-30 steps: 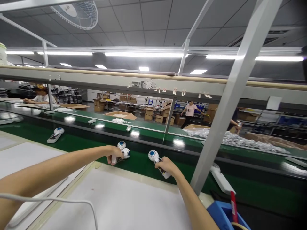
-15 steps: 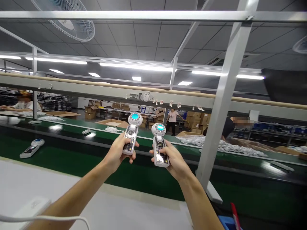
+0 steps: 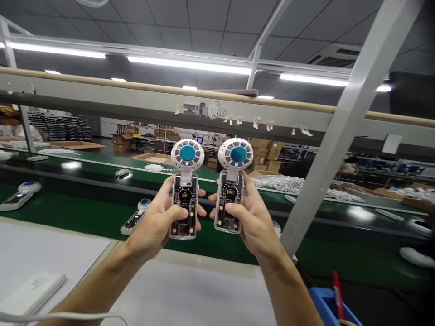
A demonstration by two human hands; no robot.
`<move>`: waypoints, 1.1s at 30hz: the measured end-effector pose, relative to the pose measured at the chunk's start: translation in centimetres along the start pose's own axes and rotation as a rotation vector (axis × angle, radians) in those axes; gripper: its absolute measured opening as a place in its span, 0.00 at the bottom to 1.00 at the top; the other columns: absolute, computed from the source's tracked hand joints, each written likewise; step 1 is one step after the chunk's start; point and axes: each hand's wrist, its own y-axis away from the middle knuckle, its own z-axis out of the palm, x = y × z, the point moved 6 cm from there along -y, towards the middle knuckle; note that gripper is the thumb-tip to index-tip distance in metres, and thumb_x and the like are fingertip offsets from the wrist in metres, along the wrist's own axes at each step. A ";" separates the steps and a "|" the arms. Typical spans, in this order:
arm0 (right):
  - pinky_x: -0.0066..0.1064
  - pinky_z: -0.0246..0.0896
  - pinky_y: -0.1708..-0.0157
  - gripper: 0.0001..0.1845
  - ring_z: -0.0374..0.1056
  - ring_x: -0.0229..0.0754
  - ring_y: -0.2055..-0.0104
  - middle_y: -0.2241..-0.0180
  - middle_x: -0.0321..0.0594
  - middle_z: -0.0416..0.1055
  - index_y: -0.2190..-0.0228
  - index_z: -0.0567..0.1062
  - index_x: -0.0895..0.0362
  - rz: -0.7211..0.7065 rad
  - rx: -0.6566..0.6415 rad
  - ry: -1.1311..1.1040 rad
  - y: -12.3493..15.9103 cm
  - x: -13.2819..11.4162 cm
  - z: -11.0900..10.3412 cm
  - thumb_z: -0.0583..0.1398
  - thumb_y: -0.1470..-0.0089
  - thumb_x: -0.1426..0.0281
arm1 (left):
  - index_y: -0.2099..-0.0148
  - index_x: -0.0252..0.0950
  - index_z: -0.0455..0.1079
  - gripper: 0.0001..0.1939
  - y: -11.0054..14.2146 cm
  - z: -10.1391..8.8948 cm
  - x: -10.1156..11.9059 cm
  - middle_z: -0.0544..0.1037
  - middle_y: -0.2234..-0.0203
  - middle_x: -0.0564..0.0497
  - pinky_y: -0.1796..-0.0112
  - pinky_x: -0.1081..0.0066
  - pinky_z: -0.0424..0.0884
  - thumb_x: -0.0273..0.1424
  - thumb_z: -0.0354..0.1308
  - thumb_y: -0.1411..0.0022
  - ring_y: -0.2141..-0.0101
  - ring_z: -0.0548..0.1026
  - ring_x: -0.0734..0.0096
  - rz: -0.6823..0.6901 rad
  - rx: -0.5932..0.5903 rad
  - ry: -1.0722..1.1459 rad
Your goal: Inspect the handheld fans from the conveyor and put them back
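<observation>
My left hand (image 3: 159,215) is closed round a handheld fan (image 3: 187,154), its thumb pressed on the front of the clear handle. The fan has a round white head with a blue centre, and a circuit board and small display show through the body. A matching handheld fan (image 3: 236,154) is gripped in my right hand (image 3: 253,217), thumb likewise on its front. Both fans stand upright side by side, a little apart, above the green conveyor belt (image 3: 102,203). Another fan (image 3: 136,217) lies on the belt beside my left wrist, and one more (image 3: 20,195) lies farther left.
A white worktop (image 3: 190,290) spans the near edge, with a white box-shaped device (image 3: 34,290) and cable at left. A slanted metal post (image 3: 340,122) rises at right, near a blue bin (image 3: 326,303) holding a red-handled item. Small white parts (image 3: 285,183) are heaped beyond the belt.
Both hands have brought the fans closer and more upright, fronts facing me. The view has tilted down. More fans now show on the belt, including one by my left wrist.
</observation>
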 end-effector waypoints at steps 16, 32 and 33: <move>0.38 0.75 0.69 0.44 0.74 0.44 0.66 0.59 0.41 0.75 0.34 0.47 0.46 -0.016 0.011 0.047 -0.5 1.5 0.7 0.62 0.45 0.69 | 0.39 0.37 0.48 0.34 -0.6 -0.4 -0.1 0.77 0.65 0.45 0.73 0.70 0.74 0.24 0.59 0.44 0.72 0.77 0.64 0.019 -0.048 0.081; 0.34 0.74 0.69 0.49 0.75 0.43 0.65 0.57 0.40 0.74 0.35 0.51 0.45 0.093 0.063 -0.012 -0.3 1.6 1.3 0.63 0.54 0.74 | 0.42 0.35 0.54 0.30 -0.9 -1.5 -0.6 0.75 0.64 0.46 0.69 0.71 0.74 0.21 0.58 0.45 0.71 0.76 0.68 0.035 0.017 0.170; 0.34 0.74 0.70 0.47 0.75 0.43 0.67 0.58 0.40 0.75 0.35 0.51 0.46 0.088 0.058 -0.018 -0.3 1.7 1.2 0.62 0.53 0.73 | 0.42 0.36 0.53 0.29 -0.9 -1.5 -0.6 0.75 0.63 0.46 0.69 0.71 0.74 0.22 0.59 0.44 0.71 0.76 0.67 0.033 0.014 0.168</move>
